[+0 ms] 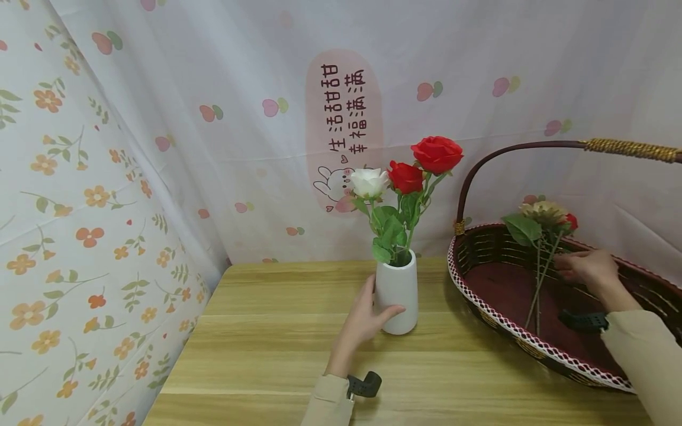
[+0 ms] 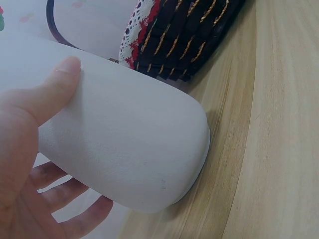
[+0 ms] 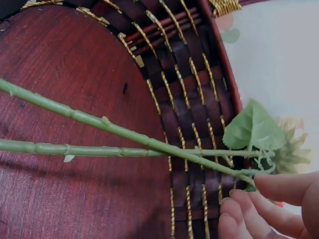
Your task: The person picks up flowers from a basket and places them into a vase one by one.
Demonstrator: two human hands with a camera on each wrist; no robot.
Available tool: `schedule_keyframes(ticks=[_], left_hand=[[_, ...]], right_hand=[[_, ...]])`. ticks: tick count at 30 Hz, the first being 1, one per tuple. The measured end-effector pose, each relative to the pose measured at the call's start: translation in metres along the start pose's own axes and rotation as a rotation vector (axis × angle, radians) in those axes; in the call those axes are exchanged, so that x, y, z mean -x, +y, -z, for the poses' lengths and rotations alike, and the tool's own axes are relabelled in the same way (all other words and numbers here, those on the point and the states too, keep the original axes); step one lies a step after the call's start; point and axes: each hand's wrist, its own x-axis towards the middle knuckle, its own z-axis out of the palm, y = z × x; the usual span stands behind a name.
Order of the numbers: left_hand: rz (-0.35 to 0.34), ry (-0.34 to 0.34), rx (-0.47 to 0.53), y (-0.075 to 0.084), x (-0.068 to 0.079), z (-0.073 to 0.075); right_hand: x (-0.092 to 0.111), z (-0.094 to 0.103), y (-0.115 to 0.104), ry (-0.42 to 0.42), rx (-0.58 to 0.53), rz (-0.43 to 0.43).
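Note:
On the table, a white vase (image 1: 397, 296) stands upright with a white rose (image 1: 369, 183) and two red roses (image 1: 437, 155) in it. My left hand (image 1: 364, 316) grips the vase from its left, thumb across the front and fingers behind, as the left wrist view shows. Over the basket (image 1: 498, 278), my right hand (image 1: 588, 272) pinches a green stem (image 3: 199, 160) just below its bloom, a red rose (image 1: 572, 222) largely hidden. Crossing that stem is a second one, topped by a pale beige flower (image 1: 544, 213) with a broad leaf (image 3: 253, 127).
The dark woven basket has a white and red lace rim and an arched handle (image 1: 492, 155) with gold wrapping. It stands right of the vase on the wooden table (image 1: 256, 355). A patterned cloth (image 1: 240, 148) hangs behind, another on the left.

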Motion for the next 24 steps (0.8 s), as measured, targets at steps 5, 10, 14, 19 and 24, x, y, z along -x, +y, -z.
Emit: schedule_keyframes(ticks=[5,10,14,19,24], left_hand=[[-0.001,-0.002,-0.006,0.0007,0.0004,-0.0001],[-0.007,-0.001,0.002,0.0006,-0.0007,0.0000],[-0.002,0.002,0.000,0.0006,-0.0008,0.0001],[-0.001,0.000,0.018,0.0008,-0.0001,-0.0003],[-0.003,0.001,0.030,0.0006,0.0001,-0.0005]], right_hand=[[-0.0039,0.0006,0.0061,-0.058,-0.059,-0.014],[-0.0056,-0.0005,0.0082,-0.114,-0.158,0.015],[-0.0066,-0.0014,0.0085,-0.152,-0.190,0.007],[-0.0085,-0.0033,0.0085,-0.152,-0.229,-0.039],[-0.0087,-0.0047,0.0087,-0.153,-0.225,-0.025]])
